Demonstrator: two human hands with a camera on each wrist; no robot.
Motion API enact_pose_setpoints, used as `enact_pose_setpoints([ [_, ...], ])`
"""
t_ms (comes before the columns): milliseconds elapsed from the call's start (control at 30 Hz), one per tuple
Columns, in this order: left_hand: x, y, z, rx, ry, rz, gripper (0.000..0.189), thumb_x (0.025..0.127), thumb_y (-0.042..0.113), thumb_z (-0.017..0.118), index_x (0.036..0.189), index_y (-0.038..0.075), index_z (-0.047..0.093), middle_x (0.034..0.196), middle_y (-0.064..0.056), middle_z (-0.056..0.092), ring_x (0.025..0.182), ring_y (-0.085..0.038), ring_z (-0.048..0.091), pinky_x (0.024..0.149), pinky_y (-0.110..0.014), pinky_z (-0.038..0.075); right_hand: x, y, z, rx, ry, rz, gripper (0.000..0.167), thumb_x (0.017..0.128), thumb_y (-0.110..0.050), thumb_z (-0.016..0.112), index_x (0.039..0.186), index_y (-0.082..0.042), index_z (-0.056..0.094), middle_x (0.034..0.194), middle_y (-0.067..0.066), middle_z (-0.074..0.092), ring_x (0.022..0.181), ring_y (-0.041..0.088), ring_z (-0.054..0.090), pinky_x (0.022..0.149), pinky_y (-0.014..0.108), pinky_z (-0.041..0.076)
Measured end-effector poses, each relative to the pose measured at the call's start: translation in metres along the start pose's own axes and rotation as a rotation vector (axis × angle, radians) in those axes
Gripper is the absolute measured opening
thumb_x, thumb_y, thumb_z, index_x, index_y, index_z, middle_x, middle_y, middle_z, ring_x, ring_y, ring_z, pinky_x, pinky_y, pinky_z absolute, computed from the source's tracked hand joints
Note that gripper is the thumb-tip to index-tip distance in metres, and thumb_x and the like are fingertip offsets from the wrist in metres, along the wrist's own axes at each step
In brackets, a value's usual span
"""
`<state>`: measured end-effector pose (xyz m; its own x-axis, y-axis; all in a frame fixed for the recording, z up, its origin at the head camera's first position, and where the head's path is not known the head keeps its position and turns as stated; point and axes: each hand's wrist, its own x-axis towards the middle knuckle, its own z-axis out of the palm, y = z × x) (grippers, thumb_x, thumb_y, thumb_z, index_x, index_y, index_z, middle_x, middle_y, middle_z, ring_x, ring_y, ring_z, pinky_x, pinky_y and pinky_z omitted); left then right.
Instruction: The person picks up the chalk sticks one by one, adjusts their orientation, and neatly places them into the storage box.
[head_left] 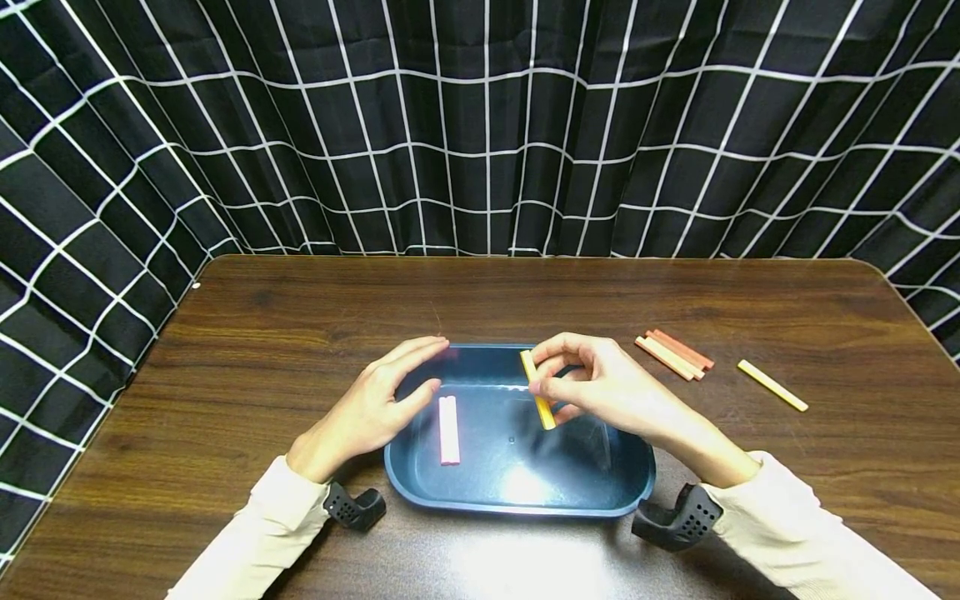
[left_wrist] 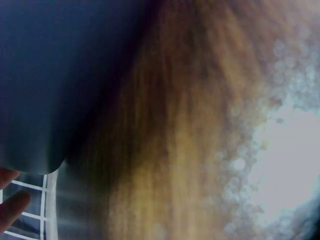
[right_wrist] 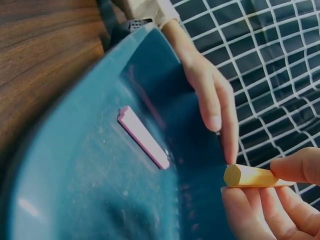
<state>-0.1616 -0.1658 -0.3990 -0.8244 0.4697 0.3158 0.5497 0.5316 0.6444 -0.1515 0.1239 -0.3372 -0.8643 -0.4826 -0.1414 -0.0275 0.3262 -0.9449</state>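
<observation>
One tray point(head_left: 517, 479); two pink sticks point(head_left: 448, 429) inside, side by side; one pale stick point(head_left: 772, 385) and a cluster of sticks point(head_left: 675, 355), count unclear, on the worktop point(head_left: 300, 308). The right hand point(head_left: 600, 383) has its grip clamped on a yellow stick point(right_wrist: 250, 176), straight and facet-ended, over the tray; the left hand point(head_left: 378, 404), grip apart, is at the tray's left end.

Behind the worktop point(head_left: 300, 287) there hangs a black curtain point(head_left: 487, 125), which has a grid of white lines. It falls in soft folds, and it continues also along the left and the right sides. The worktop is brown, with a darker wood grain, and its far corners are rounded. At the near side, a strong white reflection point(head_left: 532, 562) of light shines on it.
</observation>
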Motion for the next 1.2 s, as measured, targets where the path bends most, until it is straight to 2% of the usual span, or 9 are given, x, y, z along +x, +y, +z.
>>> enact_pose_setpoints([
  [267, -0.001, 0.0, -0.001, 0.007, -0.008, -0.001, 0.046, 0.097, 0.017, 0.062, 0.14, 0.005, 0.055, 0.145, -0.013, 0.054, 0.138, -0.024, 0.05, 0.116, -0.045, 0.038, 0.005, 0.002, 0.01, 0.02, -0.023, 0.016, 0.04, 0.089, -0.007, 0.064, 0.123, 0.011, 0.054, 0.104, 0.025, 0.065, 0.079, 0.015, 0.068, 0.068, 0.035, 0.063],
  [500, -0.001, -0.001, 0.0, 0.006, -0.008, -0.003, 0.046, 0.097, 0.017, 0.062, 0.14, 0.005, 0.055, 0.145, -0.012, 0.054, 0.138, -0.025, 0.05, 0.116, -0.044, 0.038, 0.011, 0.003, 0.02, 0.009, -0.027, 0.029, 0.041, 0.088, -0.01, 0.067, 0.122, 0.009, 0.056, 0.099, 0.017, 0.067, 0.077, 0.014, 0.068, 0.068, 0.035, 0.063],
  [633, 0.0, 0.0, 0.0, 0.006, -0.009, -0.003, 0.046, 0.096, 0.016, 0.062, 0.14, 0.005, 0.055, 0.145, -0.012, 0.054, 0.138, -0.025, 0.05, 0.117, -0.045, 0.038, 0.014, 0.003, 0.025, 0.014, -0.034, 0.046, 0.042, 0.087, -0.011, 0.068, 0.123, 0.008, 0.056, 0.1, 0.017, 0.068, 0.077, 0.014, 0.067, 0.068, 0.036, 0.063],
  [933, 0.0, 0.0, 0.0, -0.001, -0.012, -0.006, 0.046, 0.096, 0.017, 0.062, 0.141, 0.006, 0.054, 0.146, -0.012, 0.053, 0.138, -0.025, 0.049, 0.117, -0.045, 0.038, 0.022, 0.006, 0.04, 0.065, -0.076, 0.084, 0.039, 0.089, -0.006, 0.065, 0.123, 0.009, 0.054, 0.097, 0.013, 0.065, 0.077, 0.013, 0.066, 0.069, 0.035, 0.062],
  [1200, 0.0, 0.0, 0.0, 0.003, -0.007, -0.002, 0.046, 0.096, 0.016, 0.062, 0.14, 0.005, 0.054, 0.146, -0.011, 0.054, 0.138, -0.025, 0.05, 0.117, -0.045, 0.038, 0.023, 0.01, 0.044, 0.115, -0.092, 0.144, 0.033, 0.09, -0.004, 0.063, 0.118, 0.008, 0.05, 0.095, 0.011, 0.061, 0.075, 0.014, 0.065, 0.071, 0.035, 0.063],
])
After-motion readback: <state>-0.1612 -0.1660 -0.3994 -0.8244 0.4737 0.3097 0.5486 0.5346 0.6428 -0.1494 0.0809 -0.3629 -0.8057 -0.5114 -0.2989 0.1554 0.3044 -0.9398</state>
